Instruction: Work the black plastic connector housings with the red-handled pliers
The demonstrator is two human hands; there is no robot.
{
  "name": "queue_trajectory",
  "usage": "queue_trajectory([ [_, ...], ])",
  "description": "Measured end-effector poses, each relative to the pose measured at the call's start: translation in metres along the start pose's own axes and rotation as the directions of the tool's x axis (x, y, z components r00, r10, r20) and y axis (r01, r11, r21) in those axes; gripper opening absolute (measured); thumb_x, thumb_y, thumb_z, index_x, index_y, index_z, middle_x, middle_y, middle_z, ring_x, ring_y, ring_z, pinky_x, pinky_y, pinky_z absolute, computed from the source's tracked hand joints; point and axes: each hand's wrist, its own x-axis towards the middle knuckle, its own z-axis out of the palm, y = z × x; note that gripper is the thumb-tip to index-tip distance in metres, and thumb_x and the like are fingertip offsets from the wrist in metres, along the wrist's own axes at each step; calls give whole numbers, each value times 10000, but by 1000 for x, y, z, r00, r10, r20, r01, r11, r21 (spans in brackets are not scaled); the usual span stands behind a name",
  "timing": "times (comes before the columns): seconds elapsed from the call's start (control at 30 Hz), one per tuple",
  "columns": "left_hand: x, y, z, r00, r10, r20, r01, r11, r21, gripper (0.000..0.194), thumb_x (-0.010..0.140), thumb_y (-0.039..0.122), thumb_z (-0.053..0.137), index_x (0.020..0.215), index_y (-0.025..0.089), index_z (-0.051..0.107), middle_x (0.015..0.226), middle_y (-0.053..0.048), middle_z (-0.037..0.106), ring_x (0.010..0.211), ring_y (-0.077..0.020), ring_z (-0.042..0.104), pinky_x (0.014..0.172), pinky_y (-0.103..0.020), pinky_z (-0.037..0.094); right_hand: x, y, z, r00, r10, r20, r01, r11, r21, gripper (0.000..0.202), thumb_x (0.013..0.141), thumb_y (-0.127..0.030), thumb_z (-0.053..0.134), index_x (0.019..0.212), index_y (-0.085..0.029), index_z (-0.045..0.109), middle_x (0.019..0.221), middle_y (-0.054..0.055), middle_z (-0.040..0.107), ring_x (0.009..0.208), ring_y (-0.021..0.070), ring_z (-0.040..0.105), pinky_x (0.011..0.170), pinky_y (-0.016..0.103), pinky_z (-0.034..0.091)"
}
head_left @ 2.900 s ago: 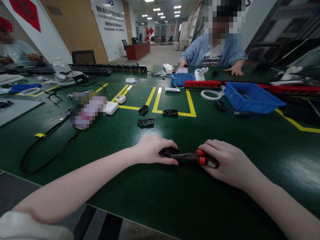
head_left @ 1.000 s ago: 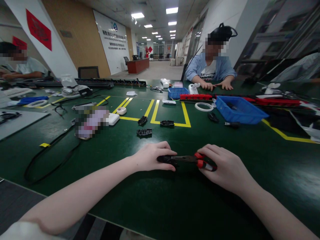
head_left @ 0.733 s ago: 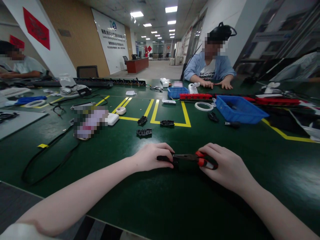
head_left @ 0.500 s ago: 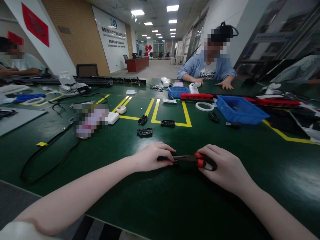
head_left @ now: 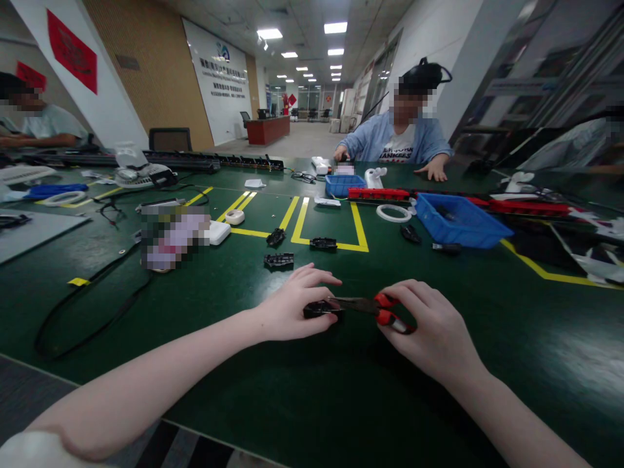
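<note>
My left hand (head_left: pixel 295 305) is around a small black plastic part (head_left: pixel 316 309) on the green table, the thumb on its near side and the fingers spread on the far side, the index finger raised. Closed round red-handled needle-nose pliers (head_left: pixel 358 305) is my right hand (head_left: pixel 431 318). The pliers' jaws point left and their tips reach the black part; whether they grip it I cannot tell. Similar black parts lie farther off: one part (head_left: pixel 279 260) beyond my left hand, another part (head_left: pixel 275 237) behind it, and a third part (head_left: pixel 323 243) by the yellow tape.
A blue bin (head_left: pixel 461 224) stands at the right, with a white ring (head_left: pixel 392 213) and a dark part (head_left: pixel 410 234) beside it. At left lie a phone (head_left: pixel 175 240), a white case (head_left: pixel 217 233) and a black cable (head_left: pixel 43 325). A co-worker (head_left: pixel 400 140) sits across the table.
My left fingers have spread and the index finger has lifted, so more of the black part shows. The pliers moved slightly left. The co-worker's one hand moved toward the small bin.
</note>
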Motion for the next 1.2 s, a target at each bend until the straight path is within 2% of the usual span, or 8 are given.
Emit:
queue_trajectory([
  [0.27, 4, 55, 18, 988, -155, -7, 129, 842, -523, 273, 916, 239, 621, 1183, 186, 646, 1193, -71, 649, 1127, -235, 588, 1018, -367, 447, 6, -38, -4, 985, -46, -169, 45, 999, -9, 299, 734, -153, 547, 1027, -208, 520, 900, 89, 604, 804, 260, 574, 675, 377, 456],
  [0.4, 1, 53, 28, 978, -205, 38, 180, 739, -649, 199, 923, 202, 589, 1095, 174, 685, 1157, -59, 672, 1117, -235, 599, 1031, -369, 439, 5, -46, -3, 995, -38, -92, 43, 998, 54, 357, 724, -180, 558, 1076, -191, 501, 923, 97, 607, 815, 259, 595, 678, 374, 487],
  [0.53, -1, 52, 36, 956, -273, 110, 237, 491, -838, 184, 934, 210, 568, 1082, 159, 665, 1090, -62, 690, 1053, -222, 629, 958, -346, 493, 5, -51, -5, 999, -10, -32, 17, 973, 231, 373, 784, -267, 594, 1132, -194, 482, 950, 84, 612, 800, 224, 622, 647, 325, 513],
  [0.67, -4, 53, 42, 946, -310, 91, 198, 336, -921, 297, 926, 362, 628, 1142, 158, 621, 1141, -88, 671, 1131, -230, 604, 1017, -348, 451, 4, -54, -11, 999, 23, 46, -38, 934, 354, 407, 813, -298, 613, 1185, -204, 478, 960, 71, 617, 752, 189, 631, 614, 289, 518],
  [0.83, -4, 52, 44, 943, -260, 209, 247, 124, -961, 449, 928, 509, 591, 1200, 152, 599, 1061, -124, 698, 1008, -242, 677, 939, -385, 502, -1, -43, -12, 990, 15, 144, -91, 837, 539, 315, 926, -367, 525, 1200, -213, 499, 935, 60, 655, 704, 165, 640, 568, 260, 508],
  [1.0, -3, 53, 42, 960, -210, 188, 219, 137, -966, 396, 939, 474, 594, 1185, 165, 619, 998, -94, 715, 929, -201, 698, 887, -334, 525, -6, -34, -5, 1000, -19, 20, 5, 850, 527, 291, 1019, -374, 326, 1178, -229, 523, 880, 41, 653, 703, 156, 635, 599, 272, 494],
  [1.13, -3, 53, 39, 961, -247, 122, 181, 232, -956, 390, 937, 467, 598, 1164, 152, 635, 1008, -106, 711, 942, -213, 689, 794, -294, 541, -5, -41, -4, 999, -36, -17, 40, 947, 319, 624, 866, -632, 531, 1303, -193, 454, 973, 94, 632, 724, 206, 614, 595, 331, 486],
  [1.2, -3, 51, 38, 953, -286, 95, 174, 264, -949, 365, 946, 442, 594, 1156, 146, 637, 1005, -106, 713, 937, -206, 689, 783, -280, 541, -2, -45, -4, 1000, 14, 17, -17, 979, 201, 817, 752, -590, 688, 1385, -180, 374, 1091, 131, 617, 839, 256, 628, 667, 374, 513],
])
